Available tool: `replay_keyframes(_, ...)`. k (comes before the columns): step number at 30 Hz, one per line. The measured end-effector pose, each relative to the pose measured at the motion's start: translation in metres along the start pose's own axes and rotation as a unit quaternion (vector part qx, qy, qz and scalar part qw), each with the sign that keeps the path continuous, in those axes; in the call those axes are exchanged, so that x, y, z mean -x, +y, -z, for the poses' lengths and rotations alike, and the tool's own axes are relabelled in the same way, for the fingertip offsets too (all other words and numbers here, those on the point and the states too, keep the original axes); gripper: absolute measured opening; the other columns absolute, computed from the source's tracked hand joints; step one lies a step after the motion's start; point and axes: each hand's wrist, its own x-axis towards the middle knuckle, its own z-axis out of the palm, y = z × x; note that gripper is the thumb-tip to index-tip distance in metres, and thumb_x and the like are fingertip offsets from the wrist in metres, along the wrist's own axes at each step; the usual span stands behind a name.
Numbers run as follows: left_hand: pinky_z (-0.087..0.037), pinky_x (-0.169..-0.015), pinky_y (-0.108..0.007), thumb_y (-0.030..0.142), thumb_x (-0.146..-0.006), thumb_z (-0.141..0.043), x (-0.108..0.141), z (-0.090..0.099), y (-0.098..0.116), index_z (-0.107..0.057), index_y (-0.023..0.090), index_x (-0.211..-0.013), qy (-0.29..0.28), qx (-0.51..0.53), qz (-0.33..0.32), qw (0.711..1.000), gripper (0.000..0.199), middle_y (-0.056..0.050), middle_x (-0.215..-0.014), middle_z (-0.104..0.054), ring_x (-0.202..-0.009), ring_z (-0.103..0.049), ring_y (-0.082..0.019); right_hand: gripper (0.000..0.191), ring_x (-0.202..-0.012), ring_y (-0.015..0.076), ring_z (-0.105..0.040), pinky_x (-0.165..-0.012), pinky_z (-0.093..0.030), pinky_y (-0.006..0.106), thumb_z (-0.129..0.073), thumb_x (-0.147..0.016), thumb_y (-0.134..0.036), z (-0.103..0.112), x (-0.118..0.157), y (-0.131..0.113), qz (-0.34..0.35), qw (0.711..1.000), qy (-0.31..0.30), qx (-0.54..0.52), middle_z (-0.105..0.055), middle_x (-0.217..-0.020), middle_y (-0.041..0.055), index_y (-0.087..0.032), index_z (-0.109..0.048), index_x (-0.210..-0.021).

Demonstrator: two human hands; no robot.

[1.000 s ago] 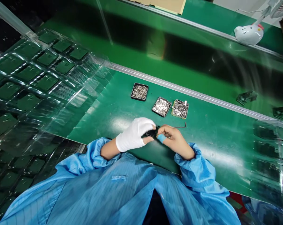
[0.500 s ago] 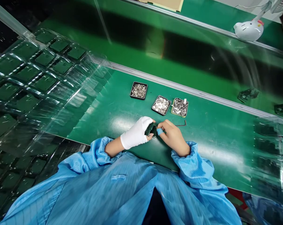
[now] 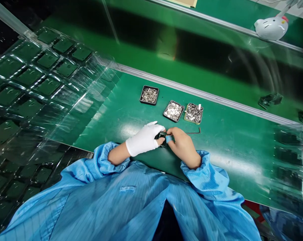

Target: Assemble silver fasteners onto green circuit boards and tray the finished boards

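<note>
In a white glove that leaves the thumb tip bare, my left hand [image 3: 144, 138] is closed on a small dark green circuit board [image 3: 162, 135]. My right hand [image 3: 183, 145], with a blue wrap on one finger, meets the board from the right, its fingers pinched together at the edge. Whatever lies between those fingertips is hidden or too small to name. Beyond my hands stand a black tray of small metal parts [image 3: 149, 95], a second tray of shiny metal pieces [image 3: 174, 110] and a third tray of metal pieces [image 3: 193, 113].
A thin L-shaped tool [image 3: 195, 133] lies just past my right hand. Clear plastic trays with green boards [image 3: 47, 59] fill the left side; more plastic trays [image 3: 290, 157] stand at right. A metal rail [image 3: 181, 87] runs behind the small trays. A white lamp base [image 3: 272, 28] is far back.
The board has turned in my left hand and shows less of its face. My gloved fingers reach further over it. My right hand has shifted slightly left, towards the board.
</note>
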Motion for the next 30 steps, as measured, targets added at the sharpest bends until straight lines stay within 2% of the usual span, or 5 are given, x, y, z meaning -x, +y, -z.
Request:
replay_keyframes(10,-0.038,-0.107,-0.047,0.015,-0.080,-0.049,-0.009,0.003,0.006,-0.058,0.018,-0.072,0.002,-0.174,-0.004,0.985,0.012,-0.001,-0.063,-0.061,-0.068,-0.063,-0.019,0.029,-0.087,0.0255,-0.057,-0.075,-0.045,0.034,-0.040,-0.072,-0.002,-0.005,-0.005,-0.014,0.023,0.997,-0.001,0.069,-0.062,-0.092,0.0095,-0.019,-0.053,-0.093)
replay_keyframes(13,-0.037,-0.108,-0.048,0.020,-0.083,-0.048,-0.008,0.006,0.002,-0.061,0.017,-0.088,0.009,-0.108,0.009,0.994,0.014,-0.004,-0.079,-0.068,-0.082,-0.066,-0.022,0.023,-0.085,0.0239,-0.057,-0.074,-0.044,0.032,-0.042,-0.076,-0.006,-0.003,-0.008,-0.009,0.004,0.999,0.020,0.028,-0.062,-0.091,0.0082,-0.019,-0.052,-0.093)
replay_keyframes(18,-0.046,-0.099,-0.043,0.042,-0.081,-0.057,0.000,0.007,-0.003,-0.046,0.013,-0.123,0.085,0.039,0.030,0.995,0.052,-0.015,-0.124,-0.057,-0.117,-0.055,-0.028,0.015,-0.073,0.0197,-0.058,-0.067,-0.042,0.029,-0.045,-0.083,-0.014,0.002,-0.008,0.018,-0.069,0.997,0.040,-0.024,-0.062,-0.082,0.0040,-0.020,-0.053,-0.094)
replay_keyframes(26,-0.048,-0.094,-0.046,0.022,-0.067,-0.068,0.010,-0.015,-0.009,-0.046,0.015,-0.119,0.043,-0.009,0.056,0.997,0.057,-0.014,-0.114,-0.059,-0.110,-0.057,-0.031,0.026,-0.093,0.0281,-0.051,-0.081,-0.042,0.040,-0.046,-0.078,-0.005,0.020,0.008,0.061,-0.015,0.993,-0.029,0.116,-0.060,-0.100,0.0119,-0.017,-0.062,-0.095)
replay_keyframes(30,-0.049,-0.092,-0.045,0.022,-0.065,-0.069,0.009,-0.016,-0.018,-0.048,0.016,-0.115,0.025,0.004,0.052,0.998,0.055,-0.011,-0.107,-0.060,-0.107,-0.057,-0.031,0.023,-0.088,0.0240,-0.053,-0.081,-0.042,0.036,-0.043,-0.081,-0.004,0.016,0.006,0.059,-0.016,0.998,-0.041,0.040,-0.060,-0.093,0.0086,-0.019,-0.057,-0.092)
